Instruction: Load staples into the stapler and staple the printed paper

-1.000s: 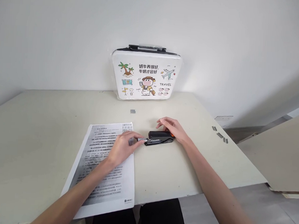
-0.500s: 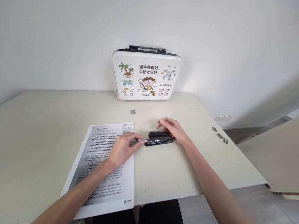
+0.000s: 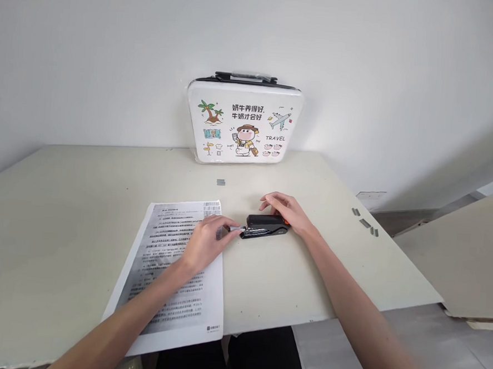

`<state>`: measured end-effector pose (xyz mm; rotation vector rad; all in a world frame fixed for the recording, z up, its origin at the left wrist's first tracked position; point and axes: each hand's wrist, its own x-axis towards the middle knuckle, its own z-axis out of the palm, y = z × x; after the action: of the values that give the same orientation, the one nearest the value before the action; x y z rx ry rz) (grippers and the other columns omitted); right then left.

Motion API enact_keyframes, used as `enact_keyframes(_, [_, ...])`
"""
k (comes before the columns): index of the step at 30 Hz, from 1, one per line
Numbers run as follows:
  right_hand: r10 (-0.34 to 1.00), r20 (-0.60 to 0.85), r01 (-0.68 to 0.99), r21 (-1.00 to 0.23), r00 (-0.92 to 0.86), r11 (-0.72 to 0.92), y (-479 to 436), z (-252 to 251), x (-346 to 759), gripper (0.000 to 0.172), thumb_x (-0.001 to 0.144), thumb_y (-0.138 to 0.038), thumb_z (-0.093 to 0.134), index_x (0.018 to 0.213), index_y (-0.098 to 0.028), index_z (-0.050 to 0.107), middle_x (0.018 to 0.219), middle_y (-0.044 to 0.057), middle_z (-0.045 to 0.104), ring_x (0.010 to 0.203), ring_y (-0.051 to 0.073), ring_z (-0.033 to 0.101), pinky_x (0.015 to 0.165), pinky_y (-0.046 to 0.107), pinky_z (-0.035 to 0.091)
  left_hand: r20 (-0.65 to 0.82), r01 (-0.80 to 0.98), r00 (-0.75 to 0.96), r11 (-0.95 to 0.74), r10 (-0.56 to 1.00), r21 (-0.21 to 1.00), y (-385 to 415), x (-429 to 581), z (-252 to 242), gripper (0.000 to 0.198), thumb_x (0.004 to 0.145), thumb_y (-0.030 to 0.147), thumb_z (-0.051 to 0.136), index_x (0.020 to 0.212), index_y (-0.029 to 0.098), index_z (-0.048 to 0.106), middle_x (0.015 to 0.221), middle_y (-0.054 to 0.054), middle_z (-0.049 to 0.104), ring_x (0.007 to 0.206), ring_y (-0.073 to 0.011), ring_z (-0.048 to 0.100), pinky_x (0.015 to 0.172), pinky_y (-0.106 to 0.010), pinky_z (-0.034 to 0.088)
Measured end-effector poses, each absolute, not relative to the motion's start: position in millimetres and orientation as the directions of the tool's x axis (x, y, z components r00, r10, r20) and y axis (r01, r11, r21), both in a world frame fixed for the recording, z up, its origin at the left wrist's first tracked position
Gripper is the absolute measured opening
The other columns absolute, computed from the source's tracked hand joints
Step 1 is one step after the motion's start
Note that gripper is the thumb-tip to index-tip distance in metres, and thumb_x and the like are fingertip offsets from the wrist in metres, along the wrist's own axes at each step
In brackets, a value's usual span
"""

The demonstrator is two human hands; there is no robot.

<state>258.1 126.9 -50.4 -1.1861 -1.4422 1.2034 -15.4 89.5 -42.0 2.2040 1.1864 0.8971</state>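
A black stapler (image 3: 264, 225) with an orange tail lies on the cream table (image 3: 82, 197), its metal tray sticking out to the left. My left hand (image 3: 206, 242) rests over the top right corner of a printed sheet (image 3: 174, 269), fingertips pinched at the tray's tip, seemingly on a strip of staples. My right hand (image 3: 289, 212) lies over the stapler's rear end, fingers curved around it, holding it down.
A white case (image 3: 244, 123) with cartoon prints and a black handle leans against the wall at the back. One staple strip (image 3: 221, 182) lies behind the stapler, several more (image 3: 365, 222) near the table's right edge. A beige board (image 3: 471, 259) stands on the right.
Both hands and the stapler stay almost still; only the view has shifted slightly.
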Motion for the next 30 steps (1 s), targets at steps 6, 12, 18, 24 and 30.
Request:
enact_keyframes(6, [0.988, 0.040, 0.134, -0.989, -0.150, 0.061, 126.7, -51.2, 258.1, 0.049, 0.090, -0.069, 0.067, 0.101, -0.023, 0.075, 0.097, 0.006, 0.078, 0.061, 0.013, 0.056, 0.055, 0.027, 0.044, 0.344, 0.569, 0.424, -0.543, 0.837, 0.618, 88.3, -13.9, -43.4, 0.021, 0.101, 0.043, 0.066, 0.102, 0.025, 0.076, 0.096, -0.004, 0.078, 0.087, -0.0235, 0.070, 0.086, -0.040, 0.054])
enact_keyframes(12, [0.989, 0.035, 0.096, -0.994, -0.145, 0.049, 125.7, -51.4, 258.3, 0.044, 0.090, -0.066, 0.069, 0.099, -0.023, 0.075, 0.096, 0.005, 0.077, 0.064, 0.013, 0.058, 0.060, 0.028, 0.047, 0.327, 0.536, 0.530, -0.607, 0.783, 0.586, 95.3, -25.1, -38.5, 0.023, 0.098, 0.046, 0.069, 0.105, 0.026, 0.076, 0.099, -0.003, 0.078, 0.094, -0.0239, 0.070, 0.094, -0.041, 0.053])
enact_keyframes(18, [0.995, 0.015, -0.150, -0.989, -0.100, 0.000, 128.0, -52.7, 256.8, 0.046, 0.085, -0.068, 0.074, 0.096, -0.023, 0.075, 0.097, 0.007, 0.076, 0.083, 0.020, 0.069, 0.082, 0.034, 0.057, 0.106, 0.466, 0.703, -0.567, 0.704, 0.679, 108.3, -47.8, -25.4, 0.031, 0.095, 0.046, 0.074, 0.123, 0.034, 0.076, 0.118, -0.002, 0.079, 0.109, -0.0251, 0.072, 0.102, -0.042, 0.052])
enact_keyframes(24, [0.986, -0.030, -0.235, -0.969, -0.166, -0.069, 124.9, -52.5, 247.0, 0.051, 0.086, -0.072, 0.071, 0.098, -0.023, 0.076, 0.097, 0.006, 0.075, 0.086, 0.020, 0.068, 0.089, 0.035, 0.056, 0.130, 0.348, 0.745, -0.548, 0.654, 0.761, 103.7, -41.6, -23.8, 0.023, 0.089, 0.047, 0.081, 0.107, 0.032, 0.082, 0.105, -0.004, 0.082, 0.099, -0.0248, 0.075, 0.097, -0.043, 0.055])
enact_keyframes(30, [0.975, -0.038, -0.185, -0.979, -0.218, -0.080, 118.8, -51.6, 239.2, 0.056, 0.088, -0.076, 0.065, 0.100, -0.023, 0.076, 0.103, 0.009, 0.076, 0.093, 0.022, 0.069, 0.095, 0.036, 0.054, 0.218, 0.359, 0.703, -0.603, 0.677, 0.713, 99.1, -30.2, -32.5, 0.030, 0.085, 0.053, 0.083, 0.102, 0.030, 0.078, 0.096, -0.002, 0.078, 0.089, -0.0221, 0.072, 0.088, -0.038, 0.055])
